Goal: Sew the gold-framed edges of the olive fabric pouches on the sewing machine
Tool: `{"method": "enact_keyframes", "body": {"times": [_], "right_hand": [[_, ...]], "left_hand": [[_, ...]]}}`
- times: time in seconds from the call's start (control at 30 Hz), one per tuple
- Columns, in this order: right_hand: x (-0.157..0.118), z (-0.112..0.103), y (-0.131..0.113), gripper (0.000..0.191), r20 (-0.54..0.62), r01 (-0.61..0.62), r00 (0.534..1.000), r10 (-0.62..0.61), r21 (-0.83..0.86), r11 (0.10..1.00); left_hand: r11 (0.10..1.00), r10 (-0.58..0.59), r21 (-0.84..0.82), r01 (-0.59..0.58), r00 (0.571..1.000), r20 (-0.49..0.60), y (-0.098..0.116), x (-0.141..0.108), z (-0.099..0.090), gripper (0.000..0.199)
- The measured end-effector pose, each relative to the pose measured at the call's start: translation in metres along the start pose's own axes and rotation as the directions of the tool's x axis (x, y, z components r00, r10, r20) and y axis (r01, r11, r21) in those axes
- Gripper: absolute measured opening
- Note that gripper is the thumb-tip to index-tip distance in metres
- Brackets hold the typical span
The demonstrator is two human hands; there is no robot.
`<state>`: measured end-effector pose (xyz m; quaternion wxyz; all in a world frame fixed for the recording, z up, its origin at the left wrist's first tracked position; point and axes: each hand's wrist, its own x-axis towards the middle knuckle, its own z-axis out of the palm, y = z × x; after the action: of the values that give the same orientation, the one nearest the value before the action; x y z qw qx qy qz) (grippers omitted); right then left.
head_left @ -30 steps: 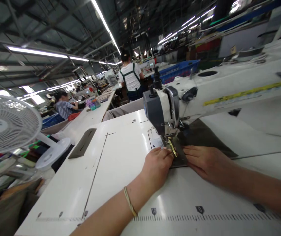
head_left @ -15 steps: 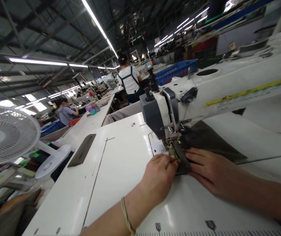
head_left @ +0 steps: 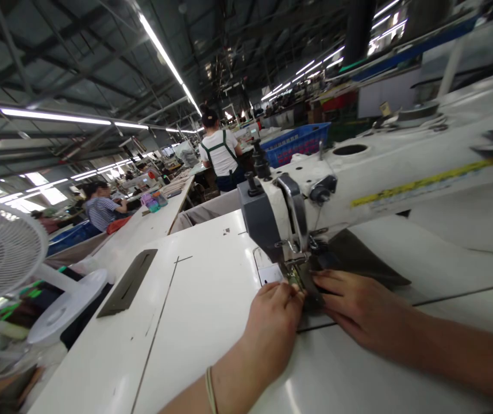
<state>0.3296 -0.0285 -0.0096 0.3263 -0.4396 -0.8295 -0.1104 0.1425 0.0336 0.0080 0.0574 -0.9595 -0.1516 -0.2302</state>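
Tabletop: white sewing tabletop [head_left: 195, 310], bare-armed work at its right end.
Left hand [head_left: 272, 336]: grip clenched on brass zipper [head_left: 297, 280].
Zipper: at presser foot [head_left: 293, 261], on dark fabric [head_left: 354, 256].
Right hand [head_left: 361, 305]: grip released, fingers flat on fabric.
Technique: keep both hands close to foot, layers flat.

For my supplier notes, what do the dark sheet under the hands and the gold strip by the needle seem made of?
The dark sheet looks like leather or heavy fabric: dull and matte, hard to tell which. The gold strip seems brass-coloured metal, probably zipper teeth, since it glints, though it appears small.
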Motion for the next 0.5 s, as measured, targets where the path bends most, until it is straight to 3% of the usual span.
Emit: {"method": "enact_keyframes", "body": {"times": [0.27,0.4,0.5], "right_hand": [[0.01,0.008,0.011,0.029,0.043,-0.083,0.996,0.081,0.049,0.995],[0.008,0.009,0.011,0.029,-0.01,-0.081,0.997,0.082,0.041,0.996],[0.002,0.005,0.007,0.028,-0.108,-0.072,0.992,0.066,-0.048,0.996]], "left_hand": [[0.994,-0.093,-0.049,0.094,0.995,0.021,-0.014,0.008,0.009,0.012],[0.984,-0.162,-0.068,0.165,0.986,0.041,-0.015,0.005,0.008,0.013],[0.984,-0.136,-0.11,0.139,0.99,0.034,-0.014,-0.003,0.005,0.014]]}}
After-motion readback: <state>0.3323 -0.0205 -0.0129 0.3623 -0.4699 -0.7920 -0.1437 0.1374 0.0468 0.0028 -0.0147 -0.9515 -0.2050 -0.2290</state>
